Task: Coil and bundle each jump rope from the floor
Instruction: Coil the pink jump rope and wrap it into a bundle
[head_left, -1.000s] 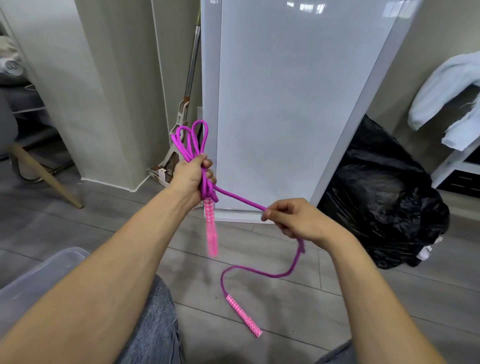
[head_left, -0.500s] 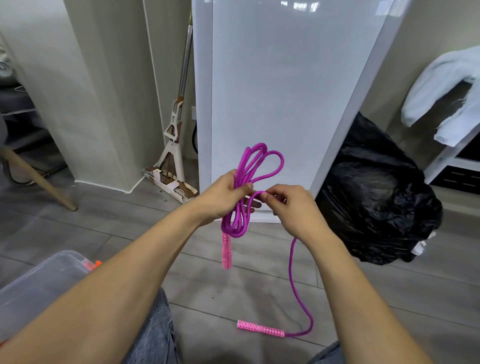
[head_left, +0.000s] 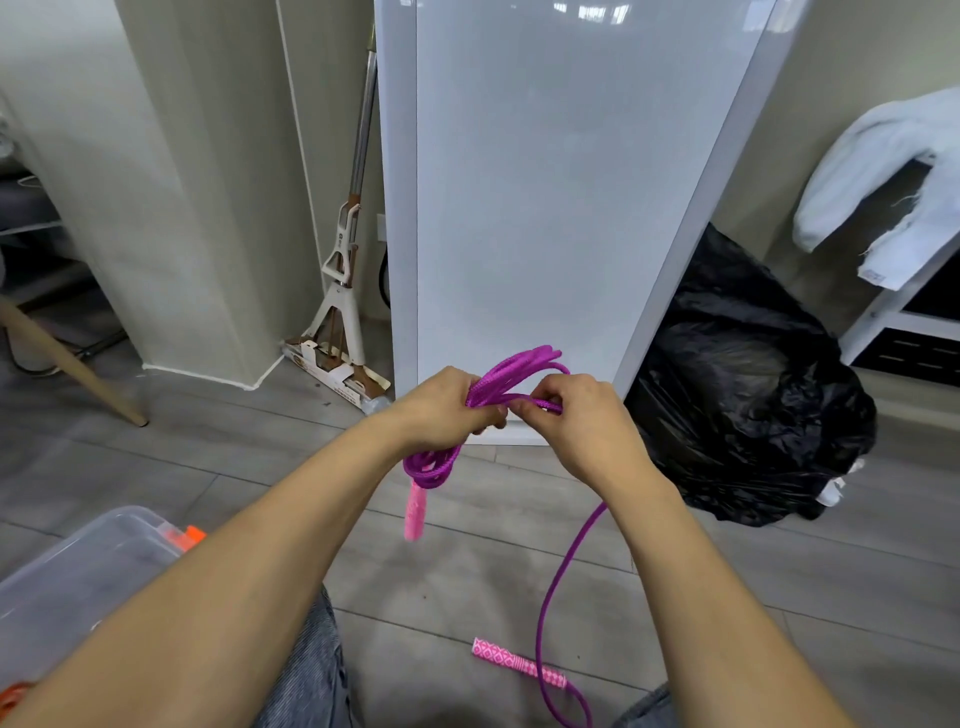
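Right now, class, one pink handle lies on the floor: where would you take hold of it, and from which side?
Grip the floor handle around its middle, coming from above, fingers closing across its width. It lies flat, and the purple rope leaves its right end and loops close by, so that end is crowded. Both the left hand and the right hand are busy holding the coil.

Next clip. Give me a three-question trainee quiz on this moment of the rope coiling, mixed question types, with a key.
1. True or false: both pink handles lie on the floor.
2. Which hand grips the purple coil? A. left hand B. right hand C. neither
3. Fill in: the right hand pinches a strand of the ____.

Key
1. False: the lower handle is on the floor; the upper handle hangs below the left hand.
2. A
3. rope
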